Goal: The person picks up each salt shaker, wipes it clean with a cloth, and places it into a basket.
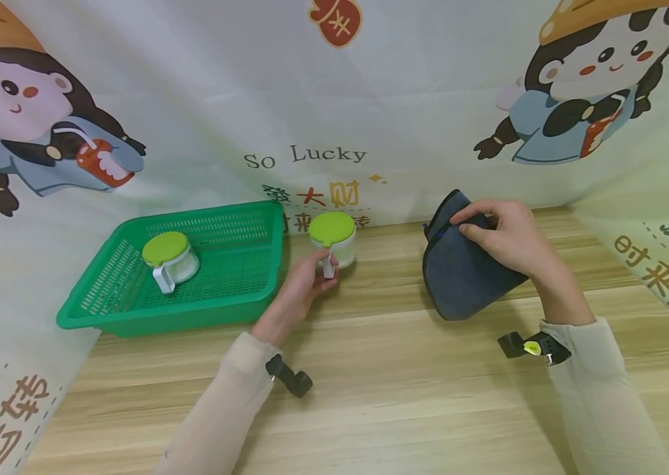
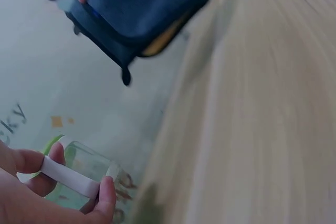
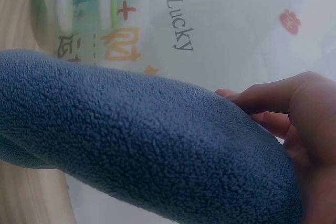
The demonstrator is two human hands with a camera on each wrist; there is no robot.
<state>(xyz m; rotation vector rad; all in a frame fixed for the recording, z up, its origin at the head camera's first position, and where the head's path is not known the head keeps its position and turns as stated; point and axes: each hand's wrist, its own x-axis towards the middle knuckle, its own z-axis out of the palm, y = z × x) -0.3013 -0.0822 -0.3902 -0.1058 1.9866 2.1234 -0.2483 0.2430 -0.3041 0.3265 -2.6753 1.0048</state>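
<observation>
Pale printed cloth [image 1: 429, 158] hangs behind a wood-grain desk [image 1: 406, 409], and from my remote seat I watch both hands busy in front of it. On the left I have a green basket [image 1: 192, 322] with one green-lidded jar [image 1: 173, 258] resting inside, handle toward the person; I count that jar as placed. Its twin, the second jar [image 1: 334, 237], is outside, just beside the basket's right end. My left hand [image 1: 301, 290] pinches its white handle [image 1: 328, 266] between thumb and fingers; whether its base touches the desk I cannot tell. Well apart to the right, my right hand [image 1: 509, 239] pinches the upper edge of a blue-grey fabric pouch [image 1: 465, 277], thumb against the near side; I cannot tell if the pouch is fully lifted. I'd judge the work partway along: one jar is settled, while the second jar and the pouch are both in hand, neither yet released.
</observation>
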